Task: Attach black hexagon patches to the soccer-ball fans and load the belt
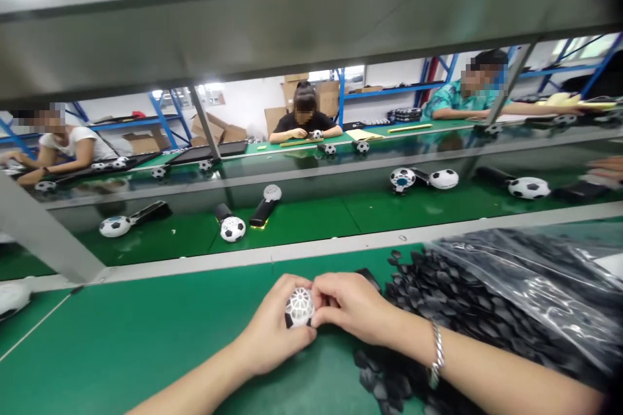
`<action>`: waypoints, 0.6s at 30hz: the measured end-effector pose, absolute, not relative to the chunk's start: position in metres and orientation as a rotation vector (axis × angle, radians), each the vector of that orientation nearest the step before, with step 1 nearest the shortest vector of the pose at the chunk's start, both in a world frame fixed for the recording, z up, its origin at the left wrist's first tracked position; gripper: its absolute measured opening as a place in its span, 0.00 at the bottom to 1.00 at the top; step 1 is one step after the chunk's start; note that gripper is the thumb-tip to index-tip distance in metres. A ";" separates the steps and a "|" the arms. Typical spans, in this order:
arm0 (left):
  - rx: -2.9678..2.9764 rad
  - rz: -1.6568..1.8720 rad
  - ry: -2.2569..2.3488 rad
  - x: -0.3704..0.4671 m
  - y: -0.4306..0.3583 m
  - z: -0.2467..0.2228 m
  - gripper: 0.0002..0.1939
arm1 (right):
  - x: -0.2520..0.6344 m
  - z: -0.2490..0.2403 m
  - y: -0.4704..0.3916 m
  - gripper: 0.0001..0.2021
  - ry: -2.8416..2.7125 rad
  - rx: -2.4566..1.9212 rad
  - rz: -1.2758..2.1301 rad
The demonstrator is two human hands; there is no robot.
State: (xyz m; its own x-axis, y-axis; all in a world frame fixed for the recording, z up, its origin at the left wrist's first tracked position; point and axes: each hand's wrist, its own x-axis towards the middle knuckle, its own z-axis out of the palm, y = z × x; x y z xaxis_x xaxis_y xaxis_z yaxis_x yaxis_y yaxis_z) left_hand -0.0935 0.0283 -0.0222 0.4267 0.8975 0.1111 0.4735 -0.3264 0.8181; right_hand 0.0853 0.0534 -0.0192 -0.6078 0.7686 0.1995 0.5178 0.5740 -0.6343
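A football-patterned handheld fan (pixel 300 308) with a white openwork grille and black patches is in my left hand (pixel 272 324), whose fingers and thumb wrap round its ball-shaped head. My right hand (pixel 348 305) pinches at the right edge of the ball, fingertips touching it. Whatever lies between those fingertips is hidden. Behind my right hand a black handle end (pixel 368 279) shows in part. Under and beside my right forearm spreads a heap of small black patch pieces (pixel 448 292), with more loose ones (pixel 384 379) nearer to me.
A clear plastic bag (pixel 545 285) covers part of the heap. Beyond a metal rail (pixel 292 253), several similar fans, including one fan (pixel 232 229), lie on the green conveyor (pixel 321 217). A metal shelf (pixel 292 19) hangs overhead. Three people sit across the line; another person's hand (pixel 606 172) reaches in at right.
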 end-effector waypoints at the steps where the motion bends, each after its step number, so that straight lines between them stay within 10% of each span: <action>1: 1.971 0.761 1.164 -0.093 0.028 -0.024 0.21 | 0.086 -0.019 0.052 0.08 -2.359 -1.017 0.739; 18: 1.974 0.816 1.171 -0.094 0.033 -0.035 0.25 | 0.093 -0.026 0.053 0.04 -2.310 -0.910 0.803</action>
State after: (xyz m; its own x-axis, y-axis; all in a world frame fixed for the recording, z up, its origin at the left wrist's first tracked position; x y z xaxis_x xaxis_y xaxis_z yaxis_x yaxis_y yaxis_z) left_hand -0.0944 0.0335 -0.0352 0.3953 0.9033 0.1664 0.4689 -0.3543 0.8091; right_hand 0.0928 0.0527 -0.0257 -0.6351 0.7310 0.2494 0.4184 0.5971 -0.6845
